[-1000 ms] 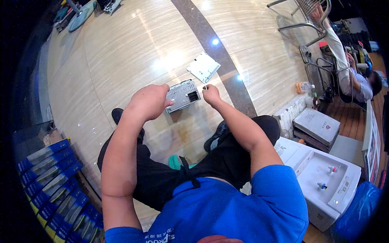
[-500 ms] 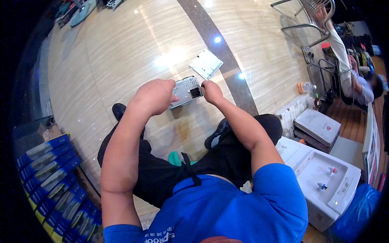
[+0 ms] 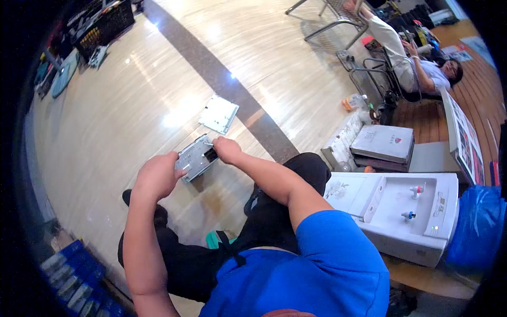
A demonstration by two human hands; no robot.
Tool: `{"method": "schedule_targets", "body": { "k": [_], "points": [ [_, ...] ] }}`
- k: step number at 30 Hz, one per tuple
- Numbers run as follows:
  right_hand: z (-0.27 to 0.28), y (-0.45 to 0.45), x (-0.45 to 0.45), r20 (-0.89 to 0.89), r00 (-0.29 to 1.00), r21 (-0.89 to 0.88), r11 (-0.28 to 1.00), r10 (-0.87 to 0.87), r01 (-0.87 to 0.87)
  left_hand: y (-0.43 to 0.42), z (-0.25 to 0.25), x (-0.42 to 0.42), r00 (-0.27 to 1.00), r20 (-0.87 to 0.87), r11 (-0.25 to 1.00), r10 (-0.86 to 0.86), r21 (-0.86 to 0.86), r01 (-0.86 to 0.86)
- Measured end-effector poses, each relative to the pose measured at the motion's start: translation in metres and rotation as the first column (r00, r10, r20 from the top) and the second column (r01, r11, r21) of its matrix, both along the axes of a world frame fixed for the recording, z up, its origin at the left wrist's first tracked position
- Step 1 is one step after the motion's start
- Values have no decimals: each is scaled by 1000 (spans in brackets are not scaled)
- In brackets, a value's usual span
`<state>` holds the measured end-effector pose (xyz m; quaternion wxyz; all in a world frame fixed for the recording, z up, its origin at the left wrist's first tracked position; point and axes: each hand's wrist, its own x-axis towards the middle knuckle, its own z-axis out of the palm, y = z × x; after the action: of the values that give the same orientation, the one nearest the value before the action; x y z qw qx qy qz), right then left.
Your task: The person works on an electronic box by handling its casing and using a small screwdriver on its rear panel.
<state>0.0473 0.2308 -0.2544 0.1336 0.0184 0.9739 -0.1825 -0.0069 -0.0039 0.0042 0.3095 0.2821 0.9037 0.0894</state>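
Note:
A silver metal box (image 3: 194,158) with slots and a dark opening is between my two hands above the tiled floor. My left hand (image 3: 158,176) grips its left end, thumb on the near side and fingers at the far edge. My right hand (image 3: 227,150) is closed at the box's right end, round a thin light-coloured tool whose tip points at the box by the dark opening. Just beyond the box, a flat white metal plate (image 3: 218,114) with small holes lies on the floor.
At the right stand a white water dispenser (image 3: 406,206), stacked boxes (image 3: 383,142) and a bottle (image 3: 355,102). A person (image 3: 422,71) sits farther back near a metal chair (image 3: 338,24). Blue packages (image 3: 74,280) are at lower left, a black crate (image 3: 105,26) at upper left.
The view has turned, so the box, plate and hands appear farther left and lower. My left hand still holds the box, and my right hand stays at its right end.

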Motion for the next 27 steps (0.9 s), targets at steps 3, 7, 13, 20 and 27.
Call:
{"method": "schedule_targets", "body": {
  "k": [3, 7, 13, 20, 27],
  "points": [
    [6, 1, 1, -3, 993, -115, 987, -116, 114, -1, -5, 1, 1000, -25, 999, -12, 34, 13],
    [-5, 1, -2, 59, 964, -223, 938, -258, 264, 2, 4, 5, 1000, -26, 1000, -10, 25, 11],
    [-26, 6, -3, 34, 946, -298, 901, -321, 317, 6, -2, 7, 998, -51, 999, -28, 29, 30],
    [-25, 2, -1, 122, 916, -317, 860, -382, 401, 8, 1, 8, 1000, 2, 1000, 12, -9, -12],
    [-30, 1, 3, 166, 888, -334, 822, -430, 461, 11, 2, 8, 1000, 12, 1000, 12, -18, -12]
  ]
}}
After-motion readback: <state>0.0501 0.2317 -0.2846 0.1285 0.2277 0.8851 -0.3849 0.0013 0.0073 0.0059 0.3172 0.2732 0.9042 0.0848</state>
